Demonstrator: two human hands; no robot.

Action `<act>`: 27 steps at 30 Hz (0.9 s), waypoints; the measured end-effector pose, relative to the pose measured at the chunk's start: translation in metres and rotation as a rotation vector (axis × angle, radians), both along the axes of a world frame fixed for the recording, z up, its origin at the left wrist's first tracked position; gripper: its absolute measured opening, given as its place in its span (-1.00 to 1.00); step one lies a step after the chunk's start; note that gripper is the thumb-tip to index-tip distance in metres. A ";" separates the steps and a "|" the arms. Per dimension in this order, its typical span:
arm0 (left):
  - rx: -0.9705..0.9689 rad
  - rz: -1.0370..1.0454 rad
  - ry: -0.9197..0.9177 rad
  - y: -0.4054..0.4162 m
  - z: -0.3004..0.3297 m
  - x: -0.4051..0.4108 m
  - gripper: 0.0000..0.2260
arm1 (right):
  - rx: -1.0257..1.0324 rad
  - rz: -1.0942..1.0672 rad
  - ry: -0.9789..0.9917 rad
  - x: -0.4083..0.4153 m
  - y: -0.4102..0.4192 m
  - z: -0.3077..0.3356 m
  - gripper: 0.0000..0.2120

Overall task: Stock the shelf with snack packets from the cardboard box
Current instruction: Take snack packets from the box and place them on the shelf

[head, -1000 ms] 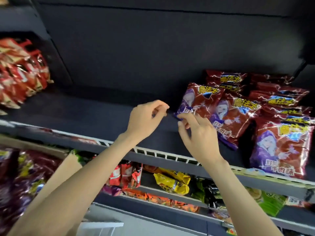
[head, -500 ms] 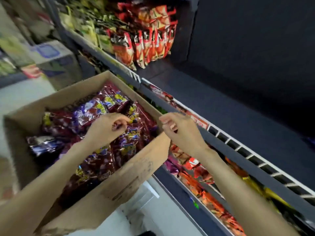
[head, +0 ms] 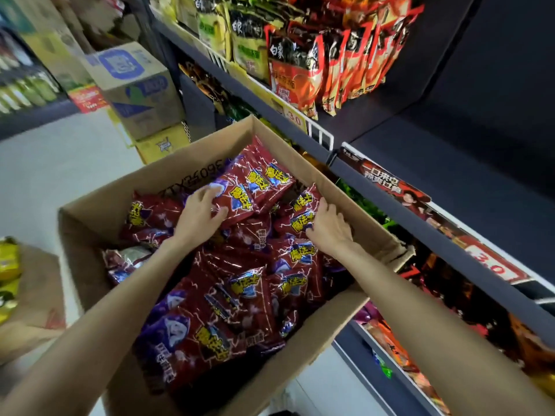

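Both hands have left the shelf and are now down in the cardboard box (head: 90, 235), which fills the centre and lower left of the frame; a second ago they were up at the dark shelf (head: 480, 163), settling a red packet beside its row, and half a second ago they were only arriving over the box. That placement looks finished, and a fresh pick-up is starting.

The left hand (head: 199, 214) lies on a red snack packet (head: 240, 193) at the far end of the box, just above centre frame. Its grip is spread, the fingers fanned over the packet's near edge and the thumb beside it; whether it has closed enough to lift is hard to tell. The right hand (head: 329, 226) reaches into the right side of the box, fingers curling onto another packet (head: 303, 217) standing against the box wall, the grip loose and not clearly pinched.

The box remains heaped with red and purple packets (head: 228, 298), so much of the stocking appears left to do. The bare stretch of shelf runs along the right of the frame behind a white wire rail (head: 319, 135), with orange noodle packs (head: 333, 70) at upper centre.
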State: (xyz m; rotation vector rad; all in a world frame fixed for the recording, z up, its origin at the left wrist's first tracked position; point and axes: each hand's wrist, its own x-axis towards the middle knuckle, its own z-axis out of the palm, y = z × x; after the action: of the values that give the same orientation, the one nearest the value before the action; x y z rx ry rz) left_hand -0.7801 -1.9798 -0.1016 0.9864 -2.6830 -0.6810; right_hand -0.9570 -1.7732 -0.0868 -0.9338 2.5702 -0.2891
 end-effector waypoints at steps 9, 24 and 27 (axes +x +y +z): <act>-0.228 -0.035 -0.099 -0.018 -0.013 -0.012 -0.36 | -0.036 0.182 0.055 -0.006 -0.015 -0.015 -0.37; -0.418 -0.375 -0.114 -0.008 0.025 -0.010 -0.41 | -0.078 0.163 0.006 -0.001 -0.020 -0.001 -0.59; -0.381 -0.287 0.005 -0.001 0.031 -0.003 -0.45 | -0.223 0.063 -0.037 -0.003 -0.008 0.007 -0.78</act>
State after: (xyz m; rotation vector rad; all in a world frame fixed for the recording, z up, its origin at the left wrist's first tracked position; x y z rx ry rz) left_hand -0.7827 -1.9808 -0.0709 0.5098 -2.8270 -0.1971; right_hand -0.9596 -1.7815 -0.0797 -1.0737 2.5055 -0.5786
